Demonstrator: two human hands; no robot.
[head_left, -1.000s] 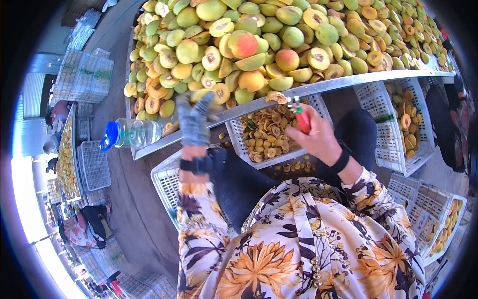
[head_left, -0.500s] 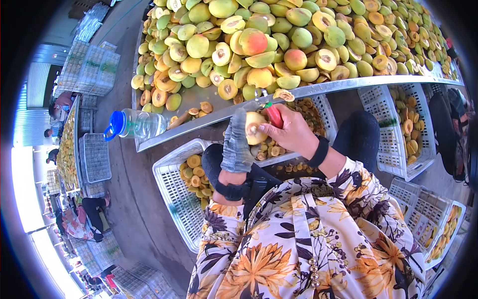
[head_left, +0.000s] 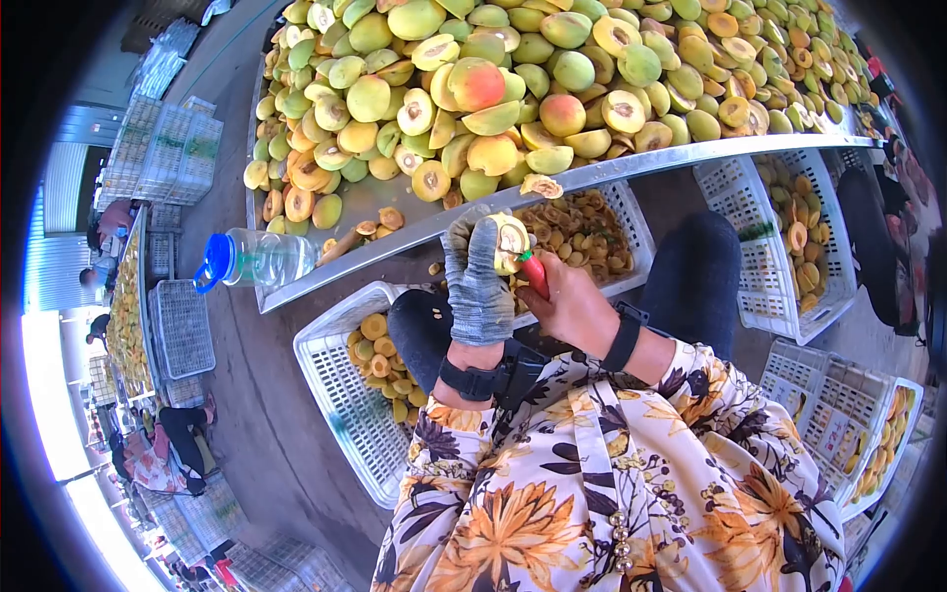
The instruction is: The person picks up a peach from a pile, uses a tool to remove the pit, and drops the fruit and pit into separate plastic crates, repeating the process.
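Observation:
My left hand [head_left: 475,286], in a grey glove, is closed around a halved peach [head_left: 510,240] whose cut face is turned to the right. My bare right hand [head_left: 580,311] grips the red handle of a small pitting tool [head_left: 534,273]. The tool's tip is against the cut face of the peach half, and its working end is partly hidden. Both hands are above my lap, just in front of the metal table's rim [head_left: 691,158]. A heap of whole and halved peaches [head_left: 473,84] covers the table beyond them.
Under the table edge stands a crate [head_left: 639,232] of cut scraps. A white crate [head_left: 335,414] of peach halves is by my left knee; another crate [head_left: 764,276] stands at the right. A water bottle [head_left: 281,259] lies at the table's left corner. Other people sit at far left.
Both hands have turned, so the gloved fingers and the cut face now show. The tool has shifted from above the peach half to its right side. The view has moved slightly.

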